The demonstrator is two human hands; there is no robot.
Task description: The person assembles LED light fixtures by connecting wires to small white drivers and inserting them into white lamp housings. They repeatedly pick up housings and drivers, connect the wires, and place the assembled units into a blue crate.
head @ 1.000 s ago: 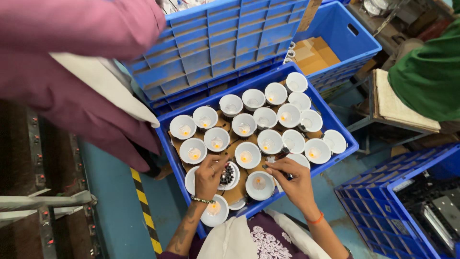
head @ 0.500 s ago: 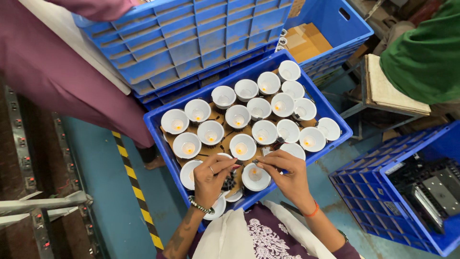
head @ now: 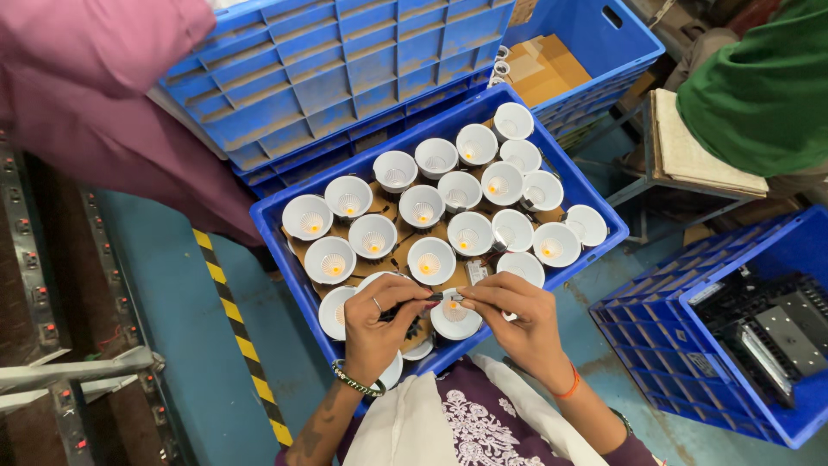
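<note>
A blue plastic crate (head: 274, 237) sits in front of me, filled with several round white lamp housings (head: 429, 260) lying face up on brown cardboard. Both my hands meet over its near edge. My left hand (head: 379, 318), with a ring and a beaded wristband, pinches a small dark connector on a wire, above a black finned part. My right hand (head: 517, 321), with an orange thread at the wrist, pinches the other end of that same connector (head: 445, 297). A white lamp housing (head: 454, 321) lies just under the fingertips.
An upturned blue crate (head: 328, 69) lies behind the filled one. Another blue crate with cardboard (head: 552, 69) stands at the back right, and one with metal parts (head: 759, 336) at the right. A person in maroon (head: 103, 112) stands left, one in green (head: 759, 78) right. Yellow-black tape (head: 237, 336) marks the floor.
The view has drifted so the crate sits higher and further left in frame. My two hands have come together, fingertips now meeting on the small connector.
</note>
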